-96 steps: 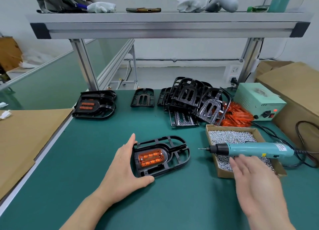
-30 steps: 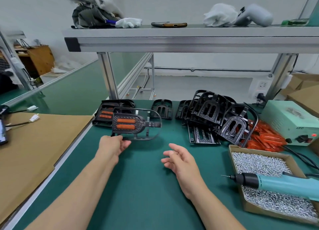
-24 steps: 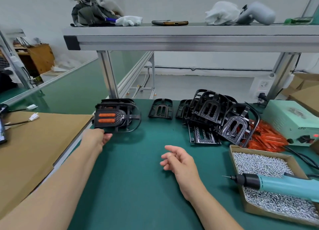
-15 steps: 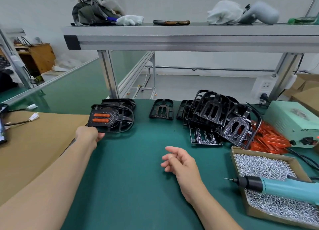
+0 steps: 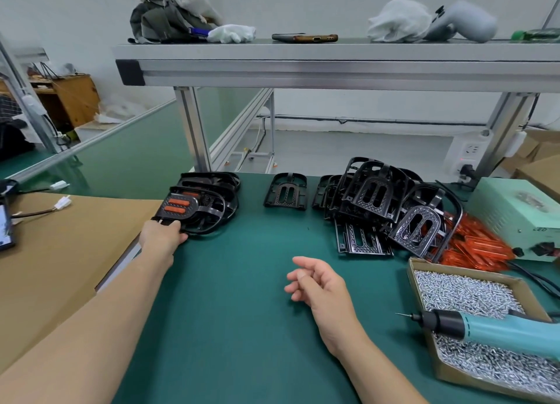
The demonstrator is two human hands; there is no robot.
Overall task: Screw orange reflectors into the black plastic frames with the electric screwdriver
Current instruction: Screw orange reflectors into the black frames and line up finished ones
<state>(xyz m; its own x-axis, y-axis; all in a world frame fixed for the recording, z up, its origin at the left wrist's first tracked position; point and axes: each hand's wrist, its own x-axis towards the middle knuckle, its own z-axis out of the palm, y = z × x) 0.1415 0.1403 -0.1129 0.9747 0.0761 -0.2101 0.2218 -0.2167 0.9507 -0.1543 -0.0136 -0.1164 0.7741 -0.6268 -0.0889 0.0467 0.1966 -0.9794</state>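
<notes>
Two hands are out over the green surface [image 5: 242, 312]. Our left hand [image 5: 163, 237] is at the middle left of the frame. Its grip is closed on the near edge of a black frame [image 5: 209, 212] with two orange reflectors [image 5: 177, 206] in it. The fingers curl under that edge, so we cannot see their tips. This frame is on top of a small stack of frames [image 5: 225, 182]. We cannot tell if it rests fully on the stack or is lifted a bit.

Our right hand [image 5: 318, 282] is in the middle of the frame. Its grip is loose and half open, and it holds nothing.

The electric screwdriver [image 5: 485, 331] lies at the lower right across a cardboard box of screws [image 5: 463, 291]. Its back end is cut off by the picture's edge. At the middle right, a pile of bare black frames [image 5: 372, 191] partly hides the loose orange reflectors [image 5: 478, 249] behind it.
</notes>
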